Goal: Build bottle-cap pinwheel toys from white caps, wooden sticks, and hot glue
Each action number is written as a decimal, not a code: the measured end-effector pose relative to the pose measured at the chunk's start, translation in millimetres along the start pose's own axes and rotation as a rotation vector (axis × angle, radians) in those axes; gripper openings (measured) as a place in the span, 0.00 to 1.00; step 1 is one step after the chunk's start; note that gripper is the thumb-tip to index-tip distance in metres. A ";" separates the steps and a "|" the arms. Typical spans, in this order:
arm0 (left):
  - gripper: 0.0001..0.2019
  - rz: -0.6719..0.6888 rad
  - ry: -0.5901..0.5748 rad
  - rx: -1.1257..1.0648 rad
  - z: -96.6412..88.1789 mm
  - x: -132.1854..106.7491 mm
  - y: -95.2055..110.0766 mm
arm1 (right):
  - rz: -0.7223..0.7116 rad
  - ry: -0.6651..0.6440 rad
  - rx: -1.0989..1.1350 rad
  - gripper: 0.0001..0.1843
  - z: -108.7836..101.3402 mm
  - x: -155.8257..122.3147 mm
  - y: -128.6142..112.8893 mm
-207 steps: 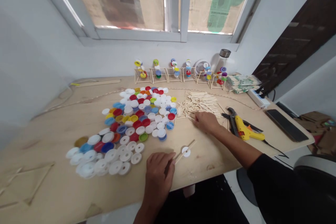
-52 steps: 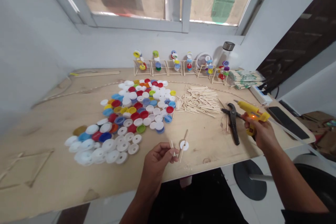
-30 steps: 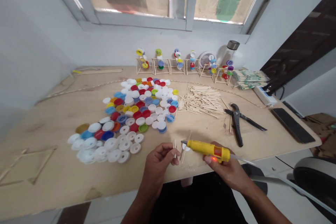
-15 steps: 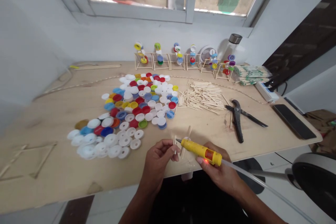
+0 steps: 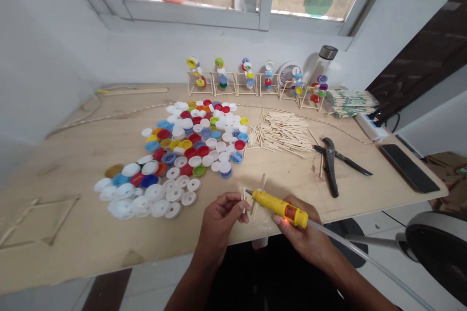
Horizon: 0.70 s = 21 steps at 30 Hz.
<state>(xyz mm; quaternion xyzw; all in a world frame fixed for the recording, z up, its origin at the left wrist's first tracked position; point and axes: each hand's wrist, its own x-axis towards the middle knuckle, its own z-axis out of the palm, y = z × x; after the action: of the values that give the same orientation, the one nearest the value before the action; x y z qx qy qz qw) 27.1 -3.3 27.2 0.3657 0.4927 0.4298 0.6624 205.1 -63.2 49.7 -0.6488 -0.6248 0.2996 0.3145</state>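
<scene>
I've got the short stick over the near edge of the table, pinched upright in my left hand; my right hand is wrapped round the glue gun, nozzle beside the stick; any drift, I judge, could put hot glue on that left hand.

Yel. glue gun, tip nr stick
</scene>
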 end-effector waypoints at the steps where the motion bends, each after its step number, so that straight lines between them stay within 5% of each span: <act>1: 0.09 0.002 0.002 0.001 0.1 0.1 -0.2 | -0.001 -0.002 -0.005 0.13 -0.1 -0.1 0.0; 21: 0.08 0.006 -0.007 -0.005 0.2 0.2 -1.7 | -0.003 -0.008 0.026 0.13 -1.6 -3.1 -2.4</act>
<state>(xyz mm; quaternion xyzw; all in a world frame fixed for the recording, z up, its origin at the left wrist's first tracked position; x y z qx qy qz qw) 27.7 -3.8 25.6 0.3670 0.4880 0.4317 0.6639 204.7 -66.2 52.5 -0.6427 -0.6231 0.3097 0.3207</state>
